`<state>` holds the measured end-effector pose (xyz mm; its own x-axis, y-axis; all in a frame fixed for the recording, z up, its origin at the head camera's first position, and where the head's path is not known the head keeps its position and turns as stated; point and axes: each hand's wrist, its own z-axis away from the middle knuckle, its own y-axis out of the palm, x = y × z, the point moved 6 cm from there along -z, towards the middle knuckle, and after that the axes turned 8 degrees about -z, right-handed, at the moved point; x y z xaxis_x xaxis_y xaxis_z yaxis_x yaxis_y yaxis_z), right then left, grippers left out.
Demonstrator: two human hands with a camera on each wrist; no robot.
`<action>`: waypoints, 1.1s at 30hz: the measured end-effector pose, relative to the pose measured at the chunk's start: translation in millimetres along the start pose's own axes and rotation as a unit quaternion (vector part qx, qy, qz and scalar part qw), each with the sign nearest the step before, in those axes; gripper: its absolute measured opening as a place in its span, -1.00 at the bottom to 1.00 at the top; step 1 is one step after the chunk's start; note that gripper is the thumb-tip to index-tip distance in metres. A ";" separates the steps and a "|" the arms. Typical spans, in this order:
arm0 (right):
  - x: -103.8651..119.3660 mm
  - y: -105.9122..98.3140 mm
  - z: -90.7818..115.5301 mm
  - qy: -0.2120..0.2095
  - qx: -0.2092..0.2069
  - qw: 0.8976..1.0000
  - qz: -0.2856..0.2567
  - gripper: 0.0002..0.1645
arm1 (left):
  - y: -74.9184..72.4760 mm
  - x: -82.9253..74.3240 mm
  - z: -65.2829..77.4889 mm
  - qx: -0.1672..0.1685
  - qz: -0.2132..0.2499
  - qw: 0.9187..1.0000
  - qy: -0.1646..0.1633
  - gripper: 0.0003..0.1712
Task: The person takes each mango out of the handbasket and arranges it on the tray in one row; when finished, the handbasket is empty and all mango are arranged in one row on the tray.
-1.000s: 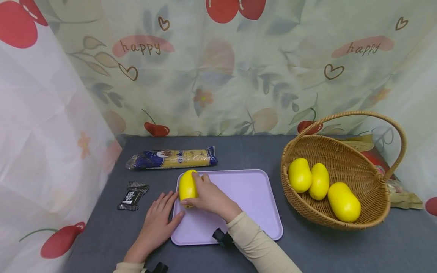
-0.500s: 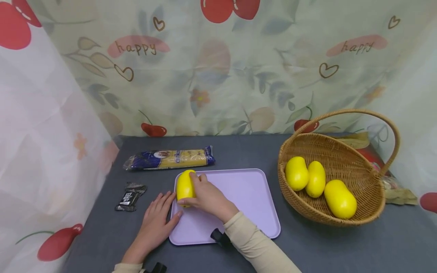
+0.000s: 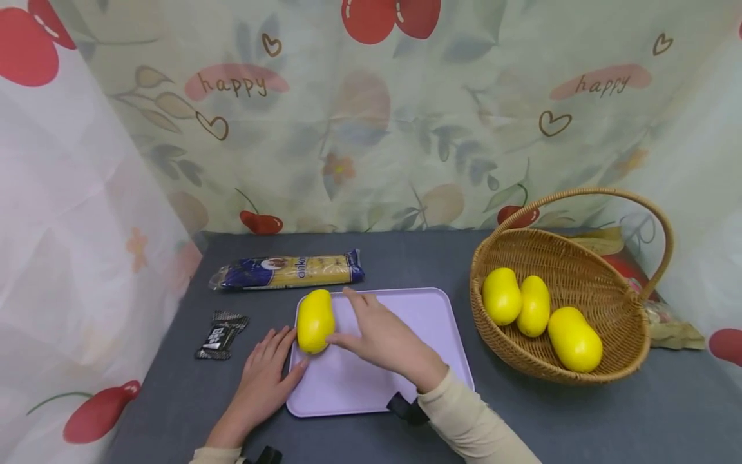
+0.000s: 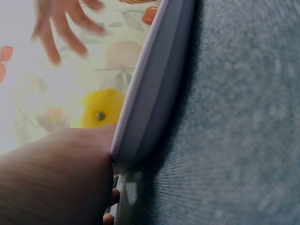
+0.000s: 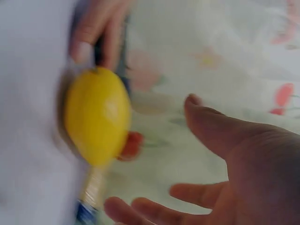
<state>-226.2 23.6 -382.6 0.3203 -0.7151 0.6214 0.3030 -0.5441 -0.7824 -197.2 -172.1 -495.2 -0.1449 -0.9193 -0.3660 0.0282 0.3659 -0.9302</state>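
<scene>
A yellow mango (image 3: 315,321) lies lengthwise on the left side of the lilac tray (image 3: 371,393). Just right of it is my right hand (image 3: 385,338), thumb and fingers spread apart and holding nothing. In the right wrist view a gap shows between the mango (image 5: 97,116) and that hand's thumb (image 5: 211,124). My left hand (image 3: 266,367) rests flat at the tray's left edge with its fingers extended, thumb over the rim. From the left wrist view, the tray's side wall (image 4: 154,89) stands close against this hand (image 4: 61,173).
At the right a wicker basket (image 3: 580,277) with a tall handle holds three yellow mangoes (image 3: 575,339). A pasta packet (image 3: 290,270) lies behind the tray, and a small black wrapped snack (image 3: 221,335) to its left. Behind the basket are brown and red packages (image 3: 675,335).
My right hand has let go of the mango and drawn back to the right with its fingers spread. The mango stays on the tray. My left hand has not moved.
</scene>
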 end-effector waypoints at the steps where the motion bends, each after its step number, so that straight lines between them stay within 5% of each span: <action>1: -0.8 -11.2 8.2 -0.003 -0.008 1.000 0.005 -0.04 | 0.2 0.1 -0.1 0.000 -0.001 1.000 0.000 -0.20; 7: -21.3 -81.6 57.5 -0.007 -0.076 0.994 0.072 -0.26 | 0.9 1.3 -0.7 -0.004 -0.003 1.000 0.004 -0.20; 16: -90.6 -154.0 114.3 0.090 -0.112 0.985 0.094 -0.16 | 2.9 3.0 -1.5 0.006 0.002 1.000 -0.002 -0.18; 24: -156.9 -171.7 142.4 0.184 -0.078 0.971 0.128 -0.04 | 2.4 2.0 -1.2 0.015 -0.003 1.000 -0.010 -0.18; 33: -191.5 -174.4 153.1 0.244 -0.022 0.961 0.132 0.11 | 1.0 -0.4 -1.2 0.015 -0.004 1.000 -0.009 -0.21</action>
<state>-202.9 322.6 -358.7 -0.0815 -0.9453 0.3158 0.2277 -0.3261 -0.9175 -198.3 -171.3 -496.0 -0.1279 -0.9244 -0.3592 0.0566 0.3548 -0.9332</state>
